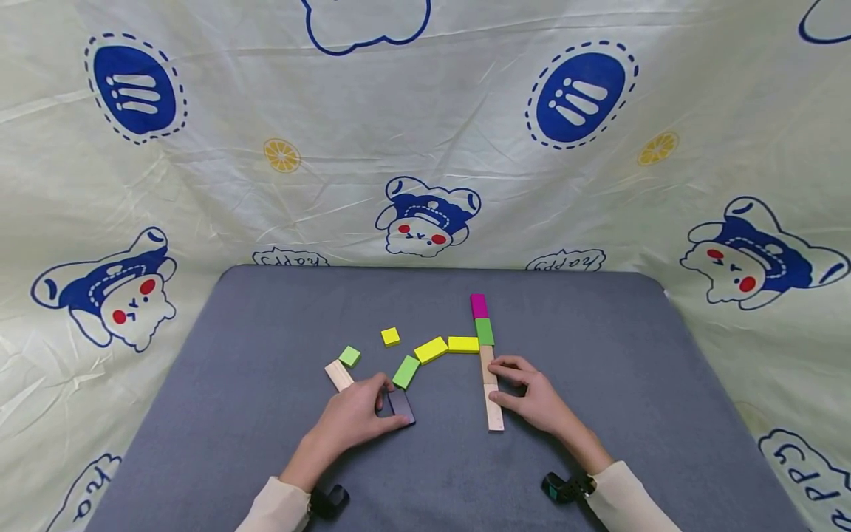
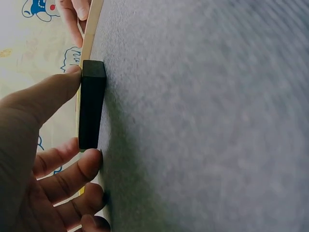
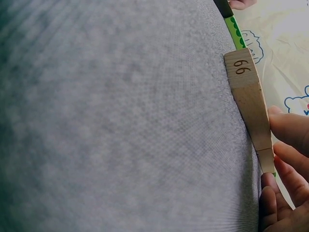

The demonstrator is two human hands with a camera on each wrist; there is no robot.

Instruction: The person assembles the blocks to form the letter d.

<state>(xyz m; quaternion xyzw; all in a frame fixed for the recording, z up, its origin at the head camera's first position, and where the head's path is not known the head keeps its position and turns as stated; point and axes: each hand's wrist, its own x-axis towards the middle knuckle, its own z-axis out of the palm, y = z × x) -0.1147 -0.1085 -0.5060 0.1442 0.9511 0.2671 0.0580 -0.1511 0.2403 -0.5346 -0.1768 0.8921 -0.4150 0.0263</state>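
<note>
A black block [image 1: 402, 408] lies between my left thumb and fingertips, and the left hand [image 1: 355, 410] pinches it by its two ends. It sits just in front of a green block [image 1: 405, 372], from which two yellow blocks [image 1: 431, 350] lead to a straight row. That row holds two plain wooden blocks [image 1: 494, 408], a darker green one [image 1: 484, 332] and a magenta one [image 1: 479, 305] at its far end. My right hand [image 1: 535, 399] rests its thumb and forefinger along the wooden blocks. The number 66 shows on the near one's end in the right wrist view.
Left of the line are a loose yellow block [image 1: 390, 337], a small light green block [image 1: 349, 357] and a wooden block [image 1: 339, 374] partly behind the left hand. All stand on a grey cloth-covered table [image 1: 598, 325]. A printed curtain [image 1: 505, 207] hangs behind its far edge.
</note>
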